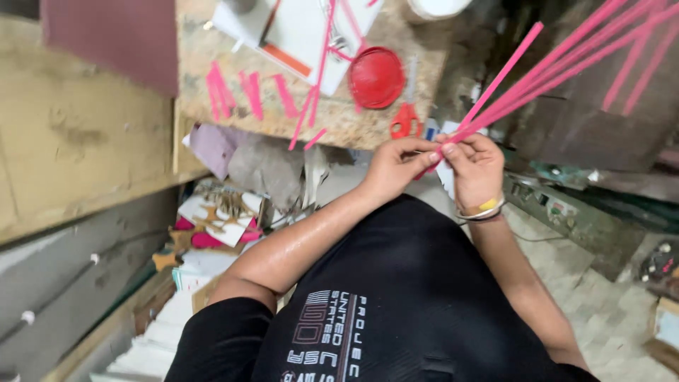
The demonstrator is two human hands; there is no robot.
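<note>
Both hands are meeting in front of the person's black shirt, pinching the lower ends of a bundle of long pink strips (566,67). The left hand (396,166) is gripping them from the side with fingertips curled in, and the right hand (477,170), wearing bangles (484,210) at the wrist, is clasping the same ends. The strips are thin, flat and bright pink, fanning upward and rightward from the hands. Just beyond the left hand, orange-handled scissors (405,120) and a red round lid (375,76) are lying on a worn board (212,42) among shorter pink pieces (247,92).
</note>
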